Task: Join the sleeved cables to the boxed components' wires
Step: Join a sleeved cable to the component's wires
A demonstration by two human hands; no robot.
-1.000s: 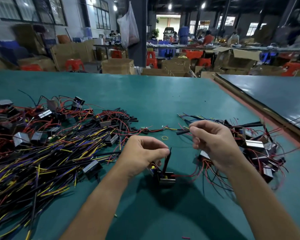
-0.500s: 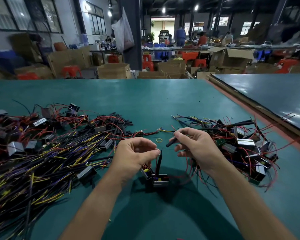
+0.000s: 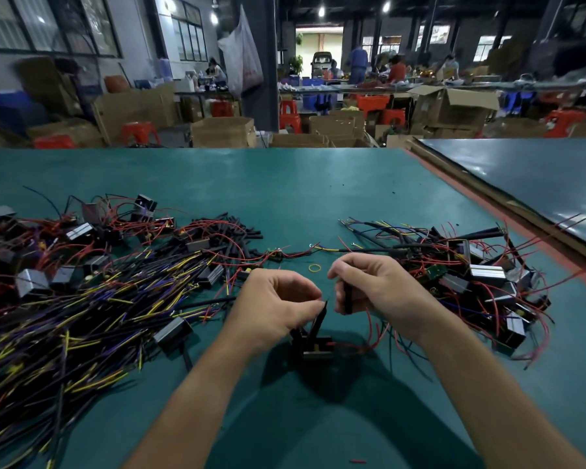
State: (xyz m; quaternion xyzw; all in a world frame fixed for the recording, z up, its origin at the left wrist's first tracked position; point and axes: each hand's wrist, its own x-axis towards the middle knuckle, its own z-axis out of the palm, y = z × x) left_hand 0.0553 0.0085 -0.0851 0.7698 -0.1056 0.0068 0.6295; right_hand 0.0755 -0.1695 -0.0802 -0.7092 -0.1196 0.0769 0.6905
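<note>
Two bare forearms, two hands. The left forearm (image 3: 190,394) and right forearm (image 3: 481,384) enter from the lower edge and converge. The left hand (image 3: 274,309) shows its back to the camera, fingers curled, thumb and forefinger pinching the tip of a black sleeved cable (image 3: 318,321). The right hand (image 3: 379,292) has its fingers curled, gripping a short black sleeve (image 3: 347,299) upright. The hands are just beside each other, not touching.
</note>
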